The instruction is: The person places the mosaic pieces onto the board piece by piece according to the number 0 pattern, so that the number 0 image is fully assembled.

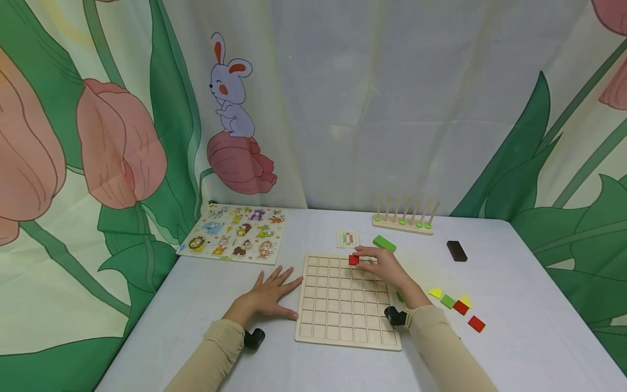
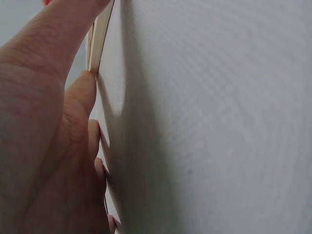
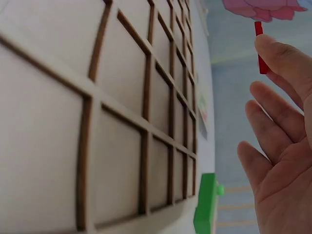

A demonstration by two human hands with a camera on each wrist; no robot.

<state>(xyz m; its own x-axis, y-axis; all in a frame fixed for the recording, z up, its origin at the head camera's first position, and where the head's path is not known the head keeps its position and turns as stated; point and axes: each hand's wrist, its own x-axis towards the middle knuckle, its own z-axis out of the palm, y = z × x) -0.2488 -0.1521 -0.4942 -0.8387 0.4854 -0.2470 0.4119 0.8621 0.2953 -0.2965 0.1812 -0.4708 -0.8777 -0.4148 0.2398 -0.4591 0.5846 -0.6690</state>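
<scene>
Right hand (image 1: 387, 268) apparently pinches a red square (image 1: 354, 260) over the grid board (image 1: 343, 321), green block (image 1: 384, 243) just beyond.

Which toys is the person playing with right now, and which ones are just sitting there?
In use:
- wooden grid board
- red square tile, held by the right hand
- left hand, flat beside the board
- pattern card
- loose coloured pieces
- green block

Just lying about:
- animal puzzle
- peg rack
- dark brown block
</scene>
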